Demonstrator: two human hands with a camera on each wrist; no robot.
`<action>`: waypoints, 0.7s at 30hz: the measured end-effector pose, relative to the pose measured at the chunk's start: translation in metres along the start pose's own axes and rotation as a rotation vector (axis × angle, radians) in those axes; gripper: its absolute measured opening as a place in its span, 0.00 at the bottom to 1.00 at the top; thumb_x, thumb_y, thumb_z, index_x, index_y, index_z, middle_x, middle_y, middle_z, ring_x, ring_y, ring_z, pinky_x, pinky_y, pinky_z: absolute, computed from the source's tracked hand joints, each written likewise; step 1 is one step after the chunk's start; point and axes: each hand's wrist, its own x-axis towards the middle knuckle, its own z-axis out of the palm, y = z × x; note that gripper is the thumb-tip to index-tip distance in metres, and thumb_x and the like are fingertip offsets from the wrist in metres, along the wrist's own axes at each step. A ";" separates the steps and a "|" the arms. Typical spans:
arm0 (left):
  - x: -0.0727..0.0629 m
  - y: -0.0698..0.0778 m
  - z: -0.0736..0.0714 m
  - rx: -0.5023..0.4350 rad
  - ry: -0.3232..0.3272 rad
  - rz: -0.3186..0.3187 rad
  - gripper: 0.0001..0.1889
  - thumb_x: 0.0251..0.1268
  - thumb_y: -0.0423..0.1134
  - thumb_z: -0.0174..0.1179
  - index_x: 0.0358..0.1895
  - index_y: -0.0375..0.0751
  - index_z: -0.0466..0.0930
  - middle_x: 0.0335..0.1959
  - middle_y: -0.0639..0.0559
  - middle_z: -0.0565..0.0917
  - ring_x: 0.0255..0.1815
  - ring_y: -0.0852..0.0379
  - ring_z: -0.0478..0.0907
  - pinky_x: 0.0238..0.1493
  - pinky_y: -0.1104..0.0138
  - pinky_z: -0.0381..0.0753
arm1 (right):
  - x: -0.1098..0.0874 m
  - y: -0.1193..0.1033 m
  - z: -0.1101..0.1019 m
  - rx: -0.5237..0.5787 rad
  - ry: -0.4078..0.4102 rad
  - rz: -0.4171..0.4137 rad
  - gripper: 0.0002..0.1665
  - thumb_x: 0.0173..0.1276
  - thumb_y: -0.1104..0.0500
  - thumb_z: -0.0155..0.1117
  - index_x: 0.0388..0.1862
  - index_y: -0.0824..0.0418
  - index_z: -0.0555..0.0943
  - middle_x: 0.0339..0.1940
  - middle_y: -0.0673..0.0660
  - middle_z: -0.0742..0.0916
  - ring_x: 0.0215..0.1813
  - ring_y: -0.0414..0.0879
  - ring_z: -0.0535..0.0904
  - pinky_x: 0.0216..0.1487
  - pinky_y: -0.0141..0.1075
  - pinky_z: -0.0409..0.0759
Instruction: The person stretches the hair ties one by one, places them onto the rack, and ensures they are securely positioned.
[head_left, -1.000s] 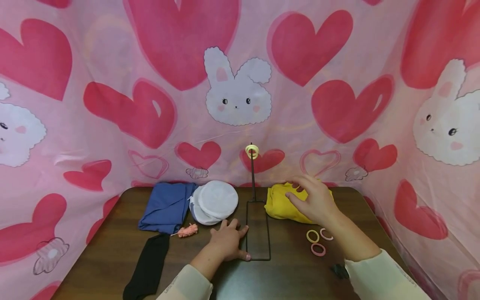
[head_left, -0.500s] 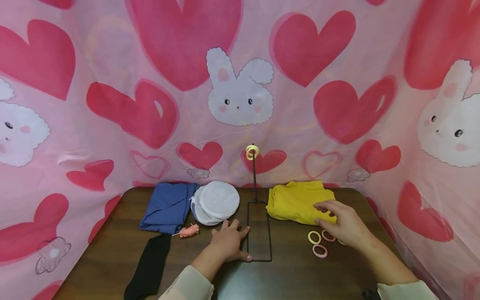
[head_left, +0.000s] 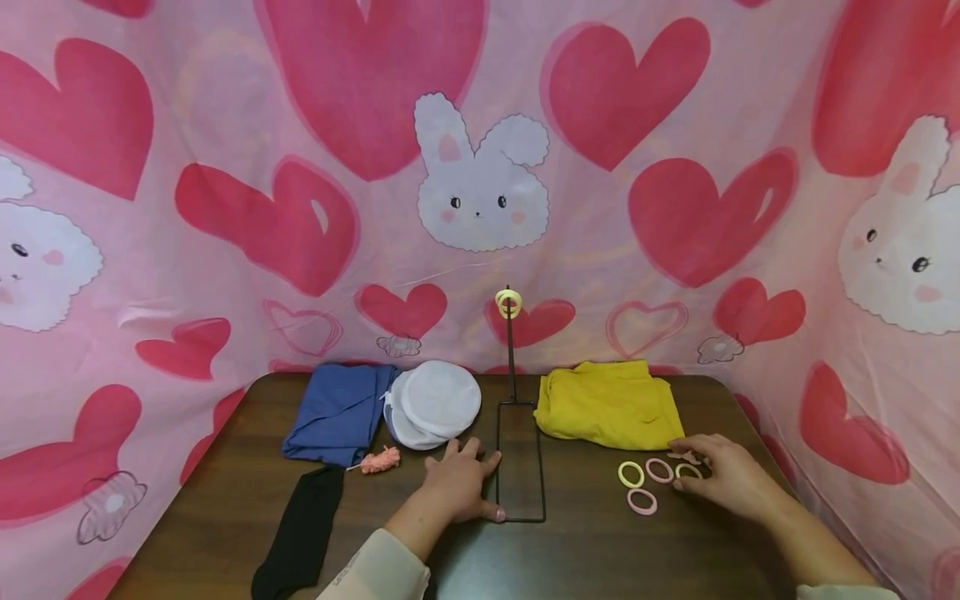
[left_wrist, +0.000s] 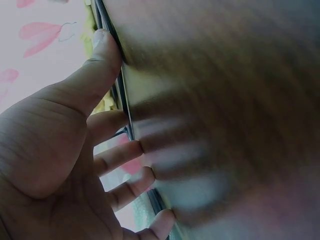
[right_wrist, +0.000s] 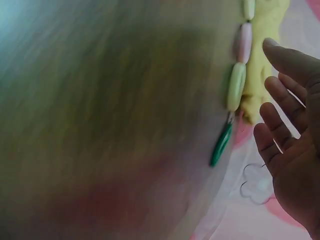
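My left hand rests with spread fingers at the left side of a black wire stand's base, thumb at its front corner. In the left wrist view the thumb and fingertips line up along the wire. Two pale yellow rings hang at the top of the stand's upright. My right hand reaches low over a yellow ring, fingers loosely bent. Beside it lie a pink ring, another yellow ring and a second pink ring. The right wrist view shows the right hand's fingers apart, holding nothing.
Folded yellow cloth lies behind the rings. Left of the stand are a white round pouch, blue folded cloth, a coral yarn bundle and a black sock. A green item shows in the right wrist view.
My right hand has moved from over the yellow cloth rightward and down to the rings. The two rings on the stand sway slightly. My left hand stays at the base.
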 end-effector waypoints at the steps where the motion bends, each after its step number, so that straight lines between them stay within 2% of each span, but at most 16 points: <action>1: 0.000 0.000 0.000 0.002 0.000 0.000 0.51 0.43 0.76 0.71 0.76 0.63 0.72 0.66 0.49 0.71 0.63 0.41 0.67 0.52 0.32 0.73 | -0.002 0.004 0.000 -0.002 -0.021 0.015 0.32 0.46 0.50 0.89 0.52 0.54 0.88 0.44 0.46 0.89 0.46 0.47 0.80 0.46 0.44 0.79; 7: 0.000 0.001 0.000 0.002 -0.001 -0.002 0.52 0.43 0.76 0.71 0.76 0.63 0.72 0.66 0.49 0.71 0.62 0.42 0.67 0.51 0.34 0.73 | -0.009 0.017 -0.003 -0.027 -0.085 0.051 0.34 0.46 0.47 0.88 0.53 0.53 0.88 0.47 0.47 0.89 0.49 0.47 0.80 0.51 0.48 0.78; 12: -0.002 0.003 -0.003 -0.003 -0.007 -0.003 0.51 0.43 0.75 0.72 0.76 0.63 0.73 0.65 0.49 0.72 0.61 0.42 0.67 0.50 0.36 0.74 | -0.012 0.023 -0.002 -0.042 -0.116 0.080 0.31 0.46 0.48 0.87 0.51 0.52 0.89 0.45 0.46 0.90 0.47 0.47 0.79 0.48 0.47 0.78; 16: -0.003 0.004 -0.005 -0.005 0.000 0.000 0.51 0.43 0.75 0.72 0.76 0.62 0.73 0.65 0.50 0.72 0.61 0.42 0.67 0.50 0.36 0.74 | -0.012 0.025 -0.002 -0.055 -0.126 0.092 0.27 0.48 0.49 0.87 0.49 0.51 0.90 0.42 0.45 0.89 0.46 0.46 0.79 0.46 0.46 0.78; 21: -0.004 0.004 -0.004 -0.001 0.006 -0.001 0.51 0.43 0.75 0.72 0.76 0.62 0.73 0.65 0.50 0.72 0.61 0.42 0.67 0.50 0.36 0.74 | -0.012 0.023 -0.001 -0.057 -0.111 0.067 0.23 0.49 0.52 0.86 0.46 0.50 0.89 0.41 0.43 0.88 0.44 0.43 0.79 0.45 0.44 0.78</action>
